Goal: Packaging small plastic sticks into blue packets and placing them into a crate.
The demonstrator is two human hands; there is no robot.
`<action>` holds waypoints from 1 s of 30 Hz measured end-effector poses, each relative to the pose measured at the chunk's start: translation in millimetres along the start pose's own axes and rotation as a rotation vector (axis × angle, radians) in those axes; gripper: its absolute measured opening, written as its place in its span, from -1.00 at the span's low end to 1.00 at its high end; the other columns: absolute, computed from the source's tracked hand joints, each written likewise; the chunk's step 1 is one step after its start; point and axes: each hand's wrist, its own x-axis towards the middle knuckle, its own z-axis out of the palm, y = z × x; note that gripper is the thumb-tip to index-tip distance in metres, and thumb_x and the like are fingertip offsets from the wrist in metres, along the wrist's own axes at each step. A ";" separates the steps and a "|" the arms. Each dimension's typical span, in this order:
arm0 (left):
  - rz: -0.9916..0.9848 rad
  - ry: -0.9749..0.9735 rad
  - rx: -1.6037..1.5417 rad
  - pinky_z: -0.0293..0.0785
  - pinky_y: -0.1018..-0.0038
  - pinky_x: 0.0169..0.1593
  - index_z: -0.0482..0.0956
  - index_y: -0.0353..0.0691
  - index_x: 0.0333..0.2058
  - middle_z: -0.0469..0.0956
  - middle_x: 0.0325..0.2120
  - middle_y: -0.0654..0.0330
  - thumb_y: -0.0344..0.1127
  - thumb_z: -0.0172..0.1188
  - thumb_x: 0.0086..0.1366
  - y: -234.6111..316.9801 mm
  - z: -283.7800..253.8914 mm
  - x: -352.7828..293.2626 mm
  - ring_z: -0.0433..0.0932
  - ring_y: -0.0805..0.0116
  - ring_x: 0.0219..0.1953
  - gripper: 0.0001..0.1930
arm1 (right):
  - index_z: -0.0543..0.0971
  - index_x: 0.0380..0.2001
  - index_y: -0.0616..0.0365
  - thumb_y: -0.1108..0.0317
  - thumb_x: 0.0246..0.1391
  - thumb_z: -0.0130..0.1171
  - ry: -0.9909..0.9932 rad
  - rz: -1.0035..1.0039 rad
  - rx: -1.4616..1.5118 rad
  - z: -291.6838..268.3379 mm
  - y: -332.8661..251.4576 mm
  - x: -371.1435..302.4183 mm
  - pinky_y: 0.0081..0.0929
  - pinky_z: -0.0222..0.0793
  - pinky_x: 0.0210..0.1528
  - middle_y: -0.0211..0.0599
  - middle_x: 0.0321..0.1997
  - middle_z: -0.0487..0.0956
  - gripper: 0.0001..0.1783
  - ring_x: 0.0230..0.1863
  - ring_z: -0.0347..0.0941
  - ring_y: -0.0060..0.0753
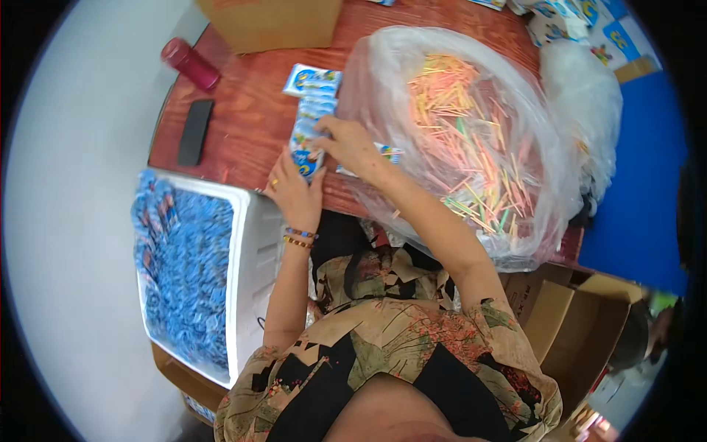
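Observation:
A row of small blue-and-white packets (316,105), overlapping one another, lies on the red wood-grain table. My left hand (296,195) steadies the near end of the row, with its thumb and fingers on either side of the lowest packet. From the right, my right hand (350,146) reaches across and closes its thumb and fingers on the packets' upper face; the fingertips' exact hold is partly hidden. Beneath my right wrist, another packet (389,152) shows beside a big clear plastic bag (372,55). Inside that bag lie many thin pink, yellow and green sticks (444,81).
Left of me stands a white foam box (238,276) filled with blue packets (193,261). A black phone (195,132), a pink-red bottle (191,65) and a cardboard box (272,26) occupy the table's far left. An open carton (593,324) sits low at right.

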 end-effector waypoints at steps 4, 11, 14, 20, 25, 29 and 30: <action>-0.031 0.039 0.037 0.13 0.09 0.12 0.16 -0.32 0.24 0.32 0.10 -0.04 0.05 0.31 0.10 -5.6 -1.3 -2.4 0.32 0.01 0.10 -0.14 | 0.58 -0.29 0.12 0.21 0.04 0.17 0.145 -0.041 -0.014 -50.2 -6.1 -14.9 -0.24 0.42 -0.24 -0.10 -0.33 0.60 -0.76 -0.27 0.55 -0.07; -0.039 0.070 -0.072 0.07 0.01 0.17 0.12 -0.30 0.27 0.28 0.14 -0.08 0.07 0.36 0.05 2.1 -2.5 -4.8 0.28 -0.05 0.14 -0.06 | 0.62 -0.28 0.14 0.23 0.10 0.10 0.417 0.165 -0.431 -187.0 95.5 -44.9 -0.37 0.41 -0.24 -0.15 -0.33 0.62 -0.76 -0.30 0.56 -0.18; -0.002 0.131 -0.125 0.06 0.00 0.19 0.20 -0.29 0.22 0.30 0.10 -0.07 -0.03 0.33 0.11 11.1 -9.8 -5.1 0.24 -0.06 0.14 -0.20 | 0.61 -0.31 0.18 0.23 0.09 0.12 0.144 0.257 -0.274 -203.2 88.4 -63.4 -0.43 0.37 -0.24 -0.19 -0.40 0.60 -0.76 -0.35 0.52 -0.30; 0.329 0.020 -0.206 0.07 0.08 0.15 0.47 -0.24 0.01 0.41 -0.04 0.02 -0.27 0.32 0.11 60.3 -1.6 2.7 0.28 0.02 0.07 -0.53 | 0.58 -0.30 0.14 0.22 -0.01 0.23 -0.084 -0.015 -0.107 -127.5 56.4 -79.9 -0.32 0.40 -0.24 -0.24 -0.36 0.56 -0.75 -0.28 0.50 -0.22; 0.513 -0.179 -0.050 0.14 0.18 0.03 0.52 -0.19 -0.09 0.43 -0.06 0.16 -0.33 0.37 -0.02 68.4 8.7 22.8 0.30 0.07 0.06 -0.54 | 0.51 -0.23 0.10 0.18 -0.09 0.28 -0.115 -0.008 -0.540 -89.2 35.7 -64.4 -0.20 0.45 -0.18 -0.26 -0.20 0.51 -0.65 -0.12 0.49 -0.14; 0.557 -0.290 -0.228 0.11 0.16 0.00 0.52 -0.16 -0.24 0.44 -0.19 0.16 -0.31 0.41 -0.08 63.4 19.1 38.8 0.34 0.10 -0.04 -0.61 | 0.52 -0.29 0.13 0.19 -0.07 0.24 -0.117 -0.013 -0.559 -93.7 48.5 -61.3 -0.16 0.44 -0.20 -0.22 -0.22 0.53 -0.69 -0.13 0.50 -0.13; 0.556 -0.291 -0.228 0.11 0.16 0.00 0.52 -0.16 -0.24 0.44 -0.19 0.16 -0.31 0.41 -0.08 61.5 19.9 40.9 0.34 0.10 -0.04 -0.61 | 0.53 -0.30 0.13 0.20 -0.06 0.22 -0.104 0.015 -0.529 -97.7 50.0 -63.1 -0.16 0.44 -0.20 -0.22 -0.22 0.54 -0.71 -0.13 0.51 -0.12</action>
